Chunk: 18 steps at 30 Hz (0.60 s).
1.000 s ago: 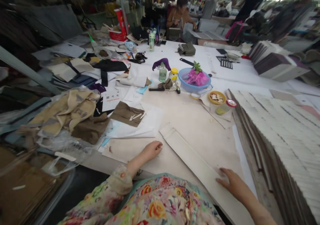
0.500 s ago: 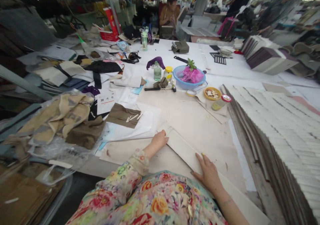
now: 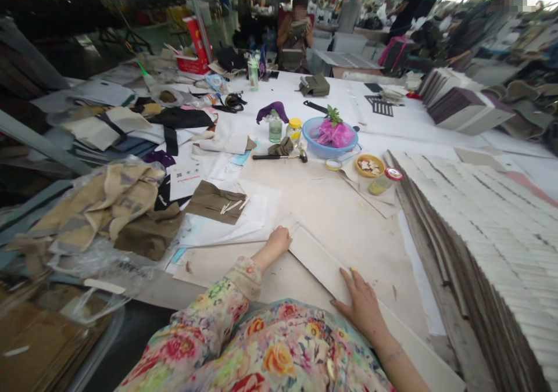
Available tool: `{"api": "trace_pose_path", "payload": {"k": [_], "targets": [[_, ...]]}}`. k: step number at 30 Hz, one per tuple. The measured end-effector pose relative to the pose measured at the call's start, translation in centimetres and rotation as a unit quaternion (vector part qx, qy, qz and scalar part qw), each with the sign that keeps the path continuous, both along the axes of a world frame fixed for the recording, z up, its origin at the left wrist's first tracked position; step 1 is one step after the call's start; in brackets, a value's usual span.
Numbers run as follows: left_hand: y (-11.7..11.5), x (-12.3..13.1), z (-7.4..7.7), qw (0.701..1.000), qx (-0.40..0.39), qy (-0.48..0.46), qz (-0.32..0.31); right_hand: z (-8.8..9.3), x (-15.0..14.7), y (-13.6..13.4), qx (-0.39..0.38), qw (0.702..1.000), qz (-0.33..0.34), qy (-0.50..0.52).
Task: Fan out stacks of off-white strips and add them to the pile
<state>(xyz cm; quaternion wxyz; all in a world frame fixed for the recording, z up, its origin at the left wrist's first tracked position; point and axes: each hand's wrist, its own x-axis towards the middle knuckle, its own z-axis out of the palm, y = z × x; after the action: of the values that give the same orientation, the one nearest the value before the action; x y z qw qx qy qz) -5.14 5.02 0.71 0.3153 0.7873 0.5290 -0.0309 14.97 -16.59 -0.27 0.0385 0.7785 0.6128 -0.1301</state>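
A long off-white strip (image 3: 314,258) of flat material lies slantwise on the pale sheet covering the table, close in front of my body. At its far left end my left hand (image 3: 279,242) is closed, the curled fingers gripping the strip's edge; the fingertips are partly hidden. My right hand (image 3: 361,304) rests flat on the strip further down, fingers spread, pressing on its upper face. Past the right forearm the strip runs on toward the bottom right. A piece of brown fabric (image 3: 215,200) with thin white slivers on it lies beyond my left hand.
A tall stack of white-topped strips (image 3: 483,223) lines the right side. Farther back are a hammer (image 3: 281,157), a blue basin (image 3: 310,139), a yellow bowl (image 3: 359,170) and a red-lidded jar (image 3: 383,184). Cloth pieces (image 3: 100,206) crowd the left. A person (image 3: 296,32) sits opposite.
Both my hands stay at the same spots on the strip, with barely any shift. The person opposite has raised an object in their hands toward the face.
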Motion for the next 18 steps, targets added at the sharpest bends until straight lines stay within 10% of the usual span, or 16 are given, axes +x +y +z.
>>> {"api": "trace_pose_path", "payload": {"k": [18], "targets": [[2.2,-0.6,-0.7,0.994,-0.090,-0.067,0.019,-0.8,0.3,1.5,0.047,0.998,-0.032,0.031]]}}
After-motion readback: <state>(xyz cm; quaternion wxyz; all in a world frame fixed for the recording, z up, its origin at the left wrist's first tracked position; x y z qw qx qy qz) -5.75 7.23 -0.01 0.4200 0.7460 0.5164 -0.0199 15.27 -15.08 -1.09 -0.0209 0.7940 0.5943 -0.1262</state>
